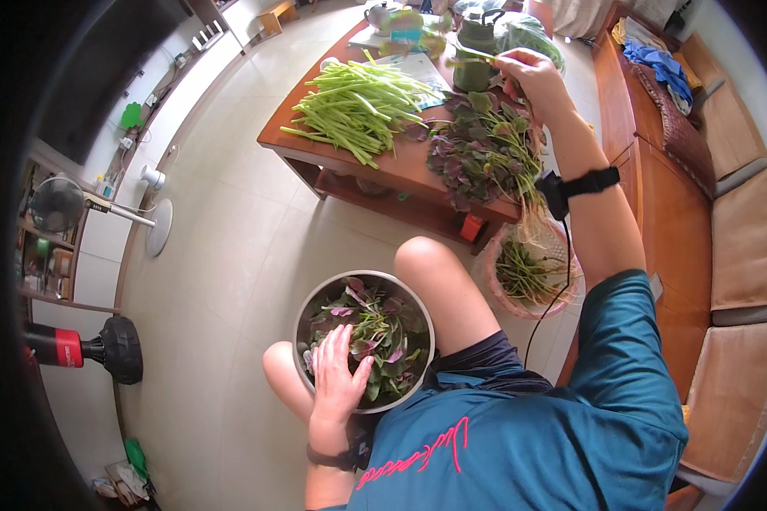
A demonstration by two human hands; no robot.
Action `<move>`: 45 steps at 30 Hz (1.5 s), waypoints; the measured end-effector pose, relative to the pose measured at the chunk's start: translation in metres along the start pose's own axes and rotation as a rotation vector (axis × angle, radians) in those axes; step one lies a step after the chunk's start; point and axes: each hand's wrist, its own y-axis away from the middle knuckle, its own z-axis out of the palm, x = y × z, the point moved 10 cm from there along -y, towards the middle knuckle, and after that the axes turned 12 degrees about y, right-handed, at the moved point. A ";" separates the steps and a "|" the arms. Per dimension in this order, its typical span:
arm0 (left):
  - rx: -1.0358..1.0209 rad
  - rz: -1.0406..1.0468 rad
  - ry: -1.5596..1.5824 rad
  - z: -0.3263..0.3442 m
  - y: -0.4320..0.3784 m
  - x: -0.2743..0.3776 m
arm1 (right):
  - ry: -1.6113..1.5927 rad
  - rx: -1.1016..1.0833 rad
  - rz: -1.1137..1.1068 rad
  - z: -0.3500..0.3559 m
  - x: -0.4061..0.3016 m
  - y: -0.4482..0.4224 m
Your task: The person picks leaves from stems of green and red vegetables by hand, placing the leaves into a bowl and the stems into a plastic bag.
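My right hand (537,80) is raised over the coffee table (422,169), pinching a pale green stem (476,53). Blurred leaves to its left seem to belong to that stem. Below this hand, a heap of purple-green leafy vegetables (476,147) lies on the table, its roots hanging over the edge. My left hand (340,367) rests on loose leaves (383,338) inside a round metal pot (429,313) at my lap. Its fingers lie flat with the thumb apart, and nothing is visibly gripped. A pile of peeled-looking green stalks (358,105) occupies the table's left part.
A pink basket (495,287) holding root and stem trimmings (527,271) stands on the floor beside my knee. A dark green jug (475,57) and a plastic bag (530,38) are on the table. A wooden sofa (671,255) runs along the right, and a fan (160,227) stands left.
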 end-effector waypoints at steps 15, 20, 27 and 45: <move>0.526 0.283 0.200 -0.104 0.007 0.078 | -0.055 -0.768 0.057 0.125 -0.040 0.194; 0.395 0.403 0.185 -0.093 -0.003 0.113 | 0.063 -0.965 -0.192 0.166 -0.073 0.229; 0.087 0.286 0.338 -0.053 -0.020 0.093 | 0.131 -0.963 -0.367 0.187 -0.082 0.239; 0.240 -0.059 0.562 -0.048 -0.023 0.033 | 0.252 -0.791 -0.480 0.183 -0.085 0.276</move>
